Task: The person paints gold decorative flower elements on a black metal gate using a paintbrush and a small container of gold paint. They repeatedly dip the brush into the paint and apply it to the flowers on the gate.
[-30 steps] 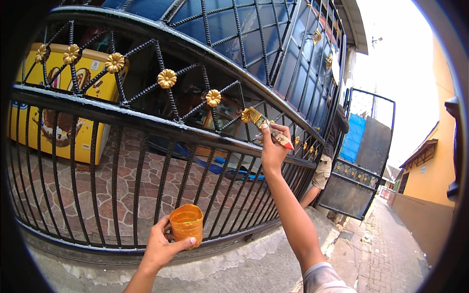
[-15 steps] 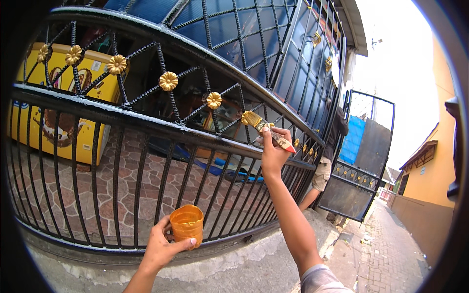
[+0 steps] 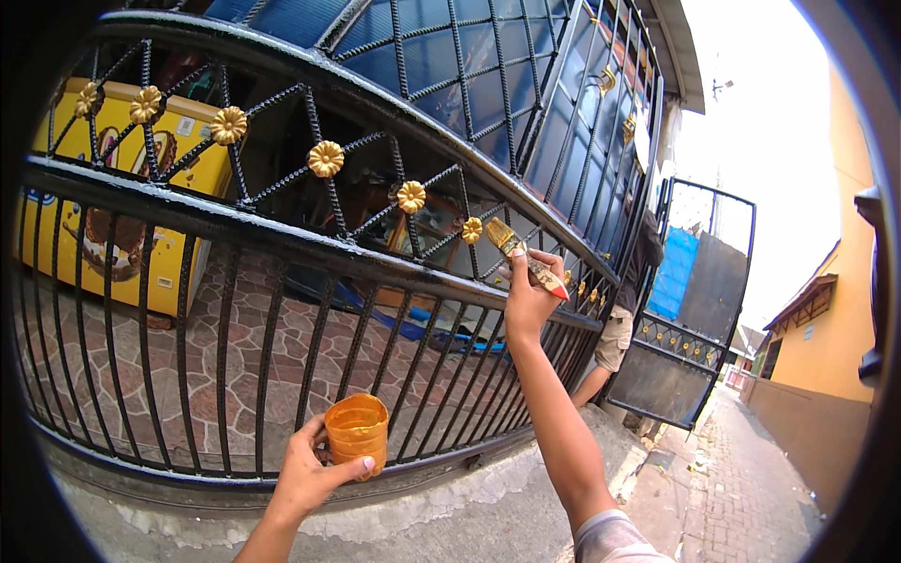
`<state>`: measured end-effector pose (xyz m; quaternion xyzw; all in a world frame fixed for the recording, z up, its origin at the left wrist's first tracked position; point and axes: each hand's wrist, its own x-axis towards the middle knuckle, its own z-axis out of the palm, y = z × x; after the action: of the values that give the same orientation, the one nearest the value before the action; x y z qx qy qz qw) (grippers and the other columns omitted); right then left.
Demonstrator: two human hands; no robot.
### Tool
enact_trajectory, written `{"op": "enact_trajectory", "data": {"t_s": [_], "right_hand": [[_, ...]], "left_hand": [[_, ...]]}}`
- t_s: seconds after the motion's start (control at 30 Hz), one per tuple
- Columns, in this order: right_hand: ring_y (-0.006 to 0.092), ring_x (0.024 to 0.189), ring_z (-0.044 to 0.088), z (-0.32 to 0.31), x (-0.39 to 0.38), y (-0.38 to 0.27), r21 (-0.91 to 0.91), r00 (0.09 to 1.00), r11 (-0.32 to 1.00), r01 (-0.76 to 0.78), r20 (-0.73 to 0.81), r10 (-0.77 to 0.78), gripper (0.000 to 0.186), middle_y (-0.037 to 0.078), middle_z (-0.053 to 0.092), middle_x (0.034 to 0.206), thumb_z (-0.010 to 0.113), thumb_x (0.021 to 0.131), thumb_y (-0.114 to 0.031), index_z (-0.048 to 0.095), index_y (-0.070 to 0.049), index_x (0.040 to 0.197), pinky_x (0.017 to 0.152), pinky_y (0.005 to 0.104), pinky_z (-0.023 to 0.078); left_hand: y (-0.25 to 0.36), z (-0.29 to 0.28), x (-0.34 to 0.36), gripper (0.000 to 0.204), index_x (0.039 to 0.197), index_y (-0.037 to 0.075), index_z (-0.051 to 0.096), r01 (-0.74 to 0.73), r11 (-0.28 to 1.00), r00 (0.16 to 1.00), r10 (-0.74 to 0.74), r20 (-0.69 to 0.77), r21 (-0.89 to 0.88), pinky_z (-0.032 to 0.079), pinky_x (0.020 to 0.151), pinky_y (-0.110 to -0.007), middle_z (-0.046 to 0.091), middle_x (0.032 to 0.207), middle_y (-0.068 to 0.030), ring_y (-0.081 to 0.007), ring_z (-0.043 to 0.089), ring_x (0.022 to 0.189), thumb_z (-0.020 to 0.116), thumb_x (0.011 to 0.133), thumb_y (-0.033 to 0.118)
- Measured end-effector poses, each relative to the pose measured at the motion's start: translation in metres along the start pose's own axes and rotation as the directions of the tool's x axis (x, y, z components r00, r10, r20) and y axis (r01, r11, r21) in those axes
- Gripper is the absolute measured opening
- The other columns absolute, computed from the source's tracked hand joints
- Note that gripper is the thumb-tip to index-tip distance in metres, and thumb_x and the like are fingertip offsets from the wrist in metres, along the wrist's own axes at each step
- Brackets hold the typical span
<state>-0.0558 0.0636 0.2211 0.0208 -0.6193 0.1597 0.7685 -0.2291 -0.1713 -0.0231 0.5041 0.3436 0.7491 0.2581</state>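
My right hand (image 3: 530,300) grips a paintbrush (image 3: 517,251) with gold-coated bristles and a red-ended handle, raised at the black gate's lattice (image 3: 361,141). The bristles are just right of a gold flower ornament (image 3: 472,231); whether they touch the metal behind them I cannot tell. More gold flowers (image 3: 326,159) line this band of twisted bars. Low and left of centre, my left hand (image 3: 314,469) holds a cut-down plastic container (image 3: 357,427) coated with orange-gold paint, in front of the lower vertical bars.
A yellow chest freezer (image 3: 188,281) and stone-patterned floor (image 3: 169,375) show behind the bars. At right, another person (image 3: 619,333) stands by the gate, near an open gate panel (image 3: 699,371). A paved alley (image 3: 751,450) runs beside an orange wall (image 3: 840,338).
My right hand and brush have shifted a little to the right, off the flower, which now shows whole. My left hand and container are about where they were.
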Motion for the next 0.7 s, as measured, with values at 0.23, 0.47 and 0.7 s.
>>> {"op": "enact_trajectory", "data": {"t_s": [0.23,0.47,0.7], "right_hand": [[0.0151,0.082,0.069,0.005,0.006,-0.008,0.05,0.999,0.999,-0.012,0.04,0.01,0.02,0.009,0.064,0.097,0.073,0.098,-0.01,0.057,0.002,0.104,0.07,0.029,0.064],[0.0138,0.082,0.07,-0.002,0.012,-0.007,-0.041,0.996,0.996,0.083,0.036,-0.081,0.019,0.008,0.065,0.095,0.073,0.098,-0.009,0.059,0.002,0.102,0.066,0.0281,0.062],[0.0168,0.09,0.073,-0.008,0.006,0.002,-0.034,0.993,0.994,-0.106,0.045,0.108,0.02,0.011,0.069,0.101,0.072,0.099,-0.011,0.057,-0.002,0.108,0.07,0.0286,0.064]], "left_hand": [[0.001,-0.002,0.0,0.075,0.135,-0.007,0.057,0.001,1.0,1.0,-0.001,-0.006,0.017,0.057,0.093,-0.035,0.07,0.12,-0.0174,-0.0228,0.069,0.112,0.093,0.073,0.016],[0.005,0.0,-0.002,0.074,0.136,-0.007,0.056,-0.006,1.0,1.0,0.006,0.006,-0.018,0.058,0.092,-0.034,0.07,0.121,-0.0176,-0.0219,0.07,0.111,0.092,0.074,0.015],[0.007,0.003,-0.002,0.073,0.135,-0.007,0.056,-0.009,1.0,1.0,0.009,0.011,0.019,0.059,0.091,-0.033,0.069,0.121,-0.0173,-0.0209,0.07,0.11,0.092,0.075,0.013]]}}
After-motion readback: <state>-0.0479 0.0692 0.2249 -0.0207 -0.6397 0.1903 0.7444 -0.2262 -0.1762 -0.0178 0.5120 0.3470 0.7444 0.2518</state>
